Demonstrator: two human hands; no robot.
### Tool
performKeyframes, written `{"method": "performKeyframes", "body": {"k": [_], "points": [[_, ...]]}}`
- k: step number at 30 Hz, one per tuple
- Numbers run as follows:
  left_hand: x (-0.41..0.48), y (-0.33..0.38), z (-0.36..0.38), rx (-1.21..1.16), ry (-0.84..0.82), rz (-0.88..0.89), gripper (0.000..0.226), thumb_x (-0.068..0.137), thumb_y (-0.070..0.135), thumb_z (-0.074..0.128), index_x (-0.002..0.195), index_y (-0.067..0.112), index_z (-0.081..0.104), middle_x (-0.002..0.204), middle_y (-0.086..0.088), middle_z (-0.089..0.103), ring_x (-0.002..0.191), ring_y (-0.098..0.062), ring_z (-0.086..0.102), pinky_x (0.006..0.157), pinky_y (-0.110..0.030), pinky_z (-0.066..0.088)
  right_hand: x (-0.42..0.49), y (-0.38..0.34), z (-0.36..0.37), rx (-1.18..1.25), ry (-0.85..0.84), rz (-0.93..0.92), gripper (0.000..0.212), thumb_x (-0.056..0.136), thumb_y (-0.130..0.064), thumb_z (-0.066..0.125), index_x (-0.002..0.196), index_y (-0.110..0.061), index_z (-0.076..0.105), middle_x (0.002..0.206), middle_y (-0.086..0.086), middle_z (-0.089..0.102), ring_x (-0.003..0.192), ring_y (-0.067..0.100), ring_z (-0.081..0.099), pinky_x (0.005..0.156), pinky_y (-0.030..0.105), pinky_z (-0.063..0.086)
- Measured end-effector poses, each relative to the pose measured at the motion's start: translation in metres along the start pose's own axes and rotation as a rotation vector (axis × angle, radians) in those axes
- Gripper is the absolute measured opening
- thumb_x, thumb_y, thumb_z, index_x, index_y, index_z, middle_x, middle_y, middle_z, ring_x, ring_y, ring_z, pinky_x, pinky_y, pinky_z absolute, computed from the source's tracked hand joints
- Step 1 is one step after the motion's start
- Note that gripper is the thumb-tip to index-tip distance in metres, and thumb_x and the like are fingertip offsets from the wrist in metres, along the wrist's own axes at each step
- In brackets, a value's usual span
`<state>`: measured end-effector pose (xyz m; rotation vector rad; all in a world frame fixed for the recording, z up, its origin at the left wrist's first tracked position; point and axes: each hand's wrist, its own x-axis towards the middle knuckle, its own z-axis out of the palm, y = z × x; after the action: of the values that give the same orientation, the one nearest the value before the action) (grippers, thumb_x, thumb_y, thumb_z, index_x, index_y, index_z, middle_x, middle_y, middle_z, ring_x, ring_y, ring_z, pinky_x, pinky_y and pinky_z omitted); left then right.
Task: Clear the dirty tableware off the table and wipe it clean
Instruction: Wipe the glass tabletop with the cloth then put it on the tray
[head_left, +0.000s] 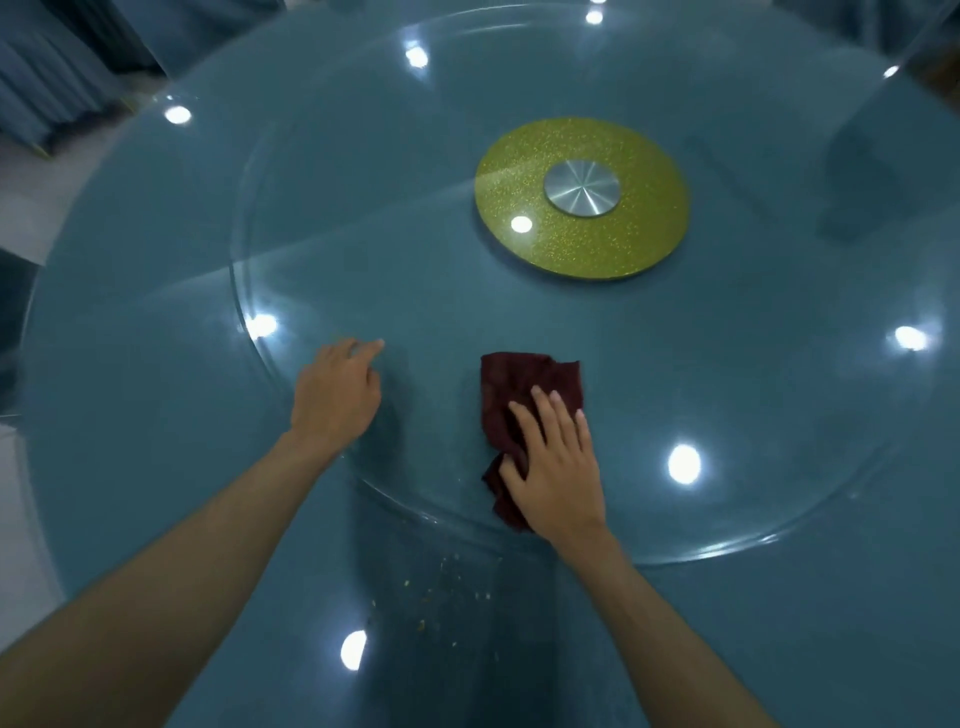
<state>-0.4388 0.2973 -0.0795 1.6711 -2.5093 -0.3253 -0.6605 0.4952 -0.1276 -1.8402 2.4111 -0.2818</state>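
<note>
Cloth (524, 387): dark maroon, soft weave, crumpled into an irregular wad with folded edges, matte against the shiny surface. It lies flat under the right hand (558, 462), protruding past the fingertips on the far side and past the thumb on the left. Right hand: palm down, fingers straight and slightly spread, pressing the cloth onto the glass; nothing is pinched. The cloth sits on the glass turntable (727, 389), a large clear round pane with a smooth rounded rim, just inside the near edge of that rim. Left hand (335, 395): well to the left of the cloth and apart from it, palm down over the glass, fingers loosely bent with the index reaching forward, holding nothing; whether the fingertip touches the glass I cannot tell. Beyond the right hand, towards the pane's middle, a round yellow-green disc (639, 244) with a glittery speckled finish shows under the glass, carrying a smaller brushed-metal hub (582, 188). Table (130, 415): round, blue-grey, finely speckled, glossy. Nearer than both hands, outside the rim, pale crumbs (431, 587) are scattered on the table. Bright round light reflections (683, 464) dot the glass and table on all sides of the hands.
</note>
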Motion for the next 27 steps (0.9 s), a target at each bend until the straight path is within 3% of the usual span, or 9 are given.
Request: {"method": "performKeyframes", "body": {"k": [3, 7, 12, 16, 24, 27], "points": [[0.019, -0.022, 0.017, 0.053, 0.003, -0.033, 0.049, 0.108, 0.025, 0.044, 0.153, 0.007, 0.046, 0.157, -0.022, 0.043, 0.141, -0.043, 0.046, 0.112, -0.059, 0.039, 0.036, 0.034, -0.003, -0.035, 0.025, 0.094, 0.071, 0.093, -0.049, 0.043, 0.158, -0.022, 0.036, 0.166, 0.008, 0.031, 0.155, 0.029, 0.024, 0.126, 0.050, 0.019], [0.006, -0.017, 0.044, 0.013, 0.041, -0.110, 0.049, 0.111, 0.033, 0.035, 0.155, 0.013, 0.045, 0.162, -0.014, 0.040, 0.147, -0.039, 0.040, 0.115, -0.063, 0.036, 0.101, 0.068, -0.003, -0.060, 0.085, 0.154, 0.071, 0.092, -0.047, 0.043, 0.160, -0.025, 0.035, 0.167, 0.011, 0.029, 0.153, 0.031, 0.030, 0.125, 0.049, 0.021], [-0.002, -0.013, 0.047, 0.045, 0.094, -0.136, 0.050, 0.109, 0.035, 0.029, 0.154, 0.025, 0.048, 0.162, 0.002, 0.042, 0.150, -0.023, 0.039, 0.109, -0.056, 0.046, 0.203, 0.107, -0.006, -0.050, 0.072, 0.211, 0.076, 0.094, -0.057, 0.026, 0.164, -0.029, 0.022, 0.172, 0.013, 0.011, 0.158, 0.028, 0.014, 0.128, 0.050, 0.011], [-0.006, -0.007, 0.047, 0.072, 0.092, -0.146, 0.057, 0.104, 0.043, 0.024, 0.153, 0.026, 0.049, 0.161, 0.004, 0.043, 0.149, -0.022, 0.041, 0.107, -0.055, 0.047, 0.250, 0.119, -0.009, -0.035, 0.012, 0.212, 0.075, 0.095, -0.059, 0.019, 0.165, -0.034, 0.011, 0.173, 0.009, 0.002, 0.160, 0.025, 0.003, 0.128, 0.051, 0.004], [-0.009, 0.004, 0.038, 0.134, 0.009, -0.123, 0.059, 0.102, 0.039, 0.027, 0.149, 0.014, 0.053, 0.156, -0.009, 0.050, 0.140, -0.034, 0.051, 0.097, -0.059, 0.053, 0.174, 0.056, 0.002, -0.040, -0.002, -0.012, 0.074, 0.093, -0.053, 0.032, 0.163, -0.029, 0.026, 0.171, 0.013, 0.015, 0.158, 0.029, 0.016, 0.127, 0.053, 0.014], [-0.008, 0.010, 0.031, 0.144, -0.047, -0.122, 0.054, 0.105, 0.034, 0.032, 0.150, 0.013, 0.052, 0.156, -0.010, 0.050, 0.140, -0.035, 0.051, 0.097, -0.058, 0.053, 0.108, 0.008, 0.009, -0.069, -0.043, -0.099, 0.074, 0.095, -0.052, 0.035, 0.164, -0.029, 0.019, 0.172, 0.012, 0.008, 0.159, 0.027, 0.008, 0.127, 0.052, 0.013]]}}
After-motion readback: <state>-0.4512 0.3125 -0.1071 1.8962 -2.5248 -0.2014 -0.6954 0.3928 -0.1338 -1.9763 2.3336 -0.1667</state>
